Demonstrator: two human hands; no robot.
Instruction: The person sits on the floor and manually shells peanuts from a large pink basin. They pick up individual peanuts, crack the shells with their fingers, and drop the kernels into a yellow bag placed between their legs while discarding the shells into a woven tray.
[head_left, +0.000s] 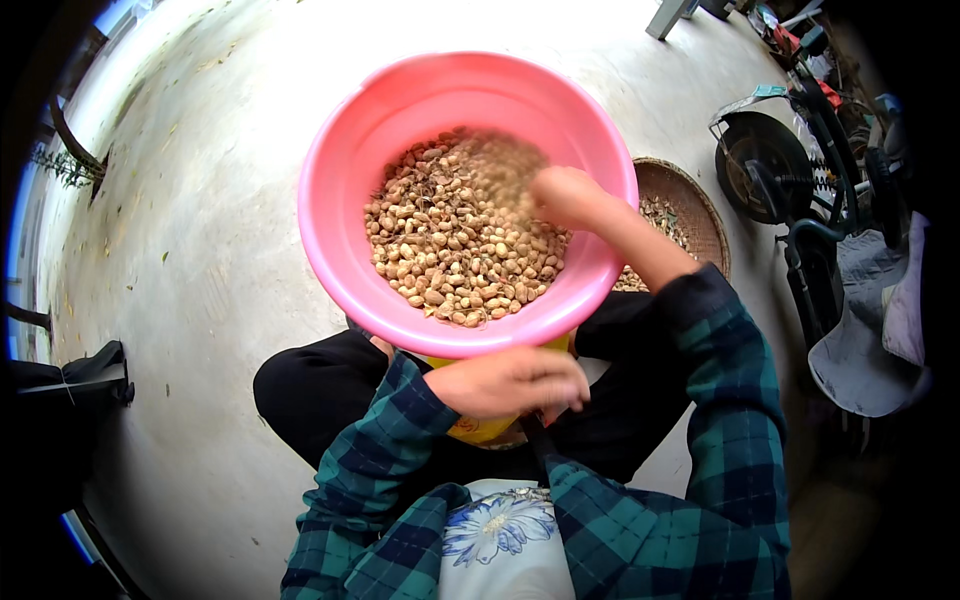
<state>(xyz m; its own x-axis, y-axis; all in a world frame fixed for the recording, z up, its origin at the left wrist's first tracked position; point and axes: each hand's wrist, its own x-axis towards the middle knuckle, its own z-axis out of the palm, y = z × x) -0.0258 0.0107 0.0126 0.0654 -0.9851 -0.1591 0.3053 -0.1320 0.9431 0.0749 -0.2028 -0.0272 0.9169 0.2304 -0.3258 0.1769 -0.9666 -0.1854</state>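
Note:
A large pink plastic basin (465, 71) stands before me, partly filled with unshelled peanuts (457, 247). Bits of stem and root are mixed among the nuts. Inside the basin's right side, my right hand (566, 196) is at the peanuts with its fingers curled and blurred; whether it grips any is hidden. Next to it, a patch of the peanuts is smeared by motion. My left hand (510, 381) hovers by the basin's near rim, palm down, fingers extended and slightly blurred. Under it shows a yellow bag or container (480, 429) with red print, between my legs.
Right of the basin, a round woven basket (701, 206) holds more peanuts or shells, partly hidden by my arm. A parked two-wheeler (817, 217) stands farther right. Concrete floor (217, 247) spreads around. A dark-covered object (82, 382) is at the left.

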